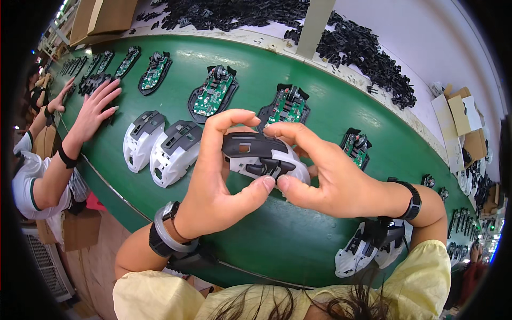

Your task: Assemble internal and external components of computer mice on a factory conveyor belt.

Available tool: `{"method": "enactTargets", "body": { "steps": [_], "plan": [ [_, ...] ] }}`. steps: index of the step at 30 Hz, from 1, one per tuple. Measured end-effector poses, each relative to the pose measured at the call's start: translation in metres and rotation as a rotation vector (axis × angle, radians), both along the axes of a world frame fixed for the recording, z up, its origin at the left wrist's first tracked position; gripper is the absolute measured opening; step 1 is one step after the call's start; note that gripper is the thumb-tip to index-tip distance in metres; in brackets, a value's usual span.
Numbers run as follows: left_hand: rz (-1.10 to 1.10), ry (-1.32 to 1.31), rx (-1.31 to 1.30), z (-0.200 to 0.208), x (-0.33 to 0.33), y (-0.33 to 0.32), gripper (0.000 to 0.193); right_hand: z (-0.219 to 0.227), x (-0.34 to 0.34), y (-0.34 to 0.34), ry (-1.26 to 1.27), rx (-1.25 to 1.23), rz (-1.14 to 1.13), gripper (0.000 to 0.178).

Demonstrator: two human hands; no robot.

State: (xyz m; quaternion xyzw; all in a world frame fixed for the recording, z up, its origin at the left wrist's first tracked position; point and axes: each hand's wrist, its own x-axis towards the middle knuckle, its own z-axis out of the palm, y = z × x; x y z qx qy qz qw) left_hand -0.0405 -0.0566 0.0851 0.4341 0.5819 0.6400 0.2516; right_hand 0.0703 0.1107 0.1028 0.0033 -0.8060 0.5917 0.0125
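A white and black computer mouse shell (253, 145) is held up over the green table, between my two hands. My left hand (210, 189) is closed on its left end, the thumb at the lower edge and the fingers curled over the top. From the other side my right hand (338, 173) grips it, its thumb tip beside the left one on small black side buttons (269, 167). Just behind the hands lies a mouse base with a green circuit board (290, 109), partly hidden. Two similar white shells (143, 141) rest left of my left hand.
Several mouse bases with circuit boards (215, 93) line the green table (240, 240). More white shells (356, 250) lie beneath my right forearm. Black small parts (368, 56) are heaped on the shelf behind. At left, another person's hand (98, 104) reaches over the table. Cardboard boxes (463, 120) stand at right.
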Motion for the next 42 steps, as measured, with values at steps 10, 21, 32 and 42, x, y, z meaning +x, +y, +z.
{"method": "enactTargets", "body": {
  "steps": [10,21,32,42],
  "plan": [
    [-0.524,-0.385,-0.099,0.003,-0.012,-0.001,0.085,0.021,0.043,-0.018,-0.167,0.324,0.073,0.066],
    [-0.478,0.477,-0.229,0.008,0.038,0.008,0.071,0.011,0.031,0.134,-0.037,1.042,-0.613,0.031],
    [0.239,1.030,-0.777,0.020,-0.027,-0.064,0.061,-0.030,0.004,0.195,-0.129,0.973,-0.575,0.015],
    [-0.168,-0.772,-0.219,0.047,-0.011,-0.016,0.045,0.040,0.028,0.044,0.921,1.105,0.069,0.024]
  ]
}}
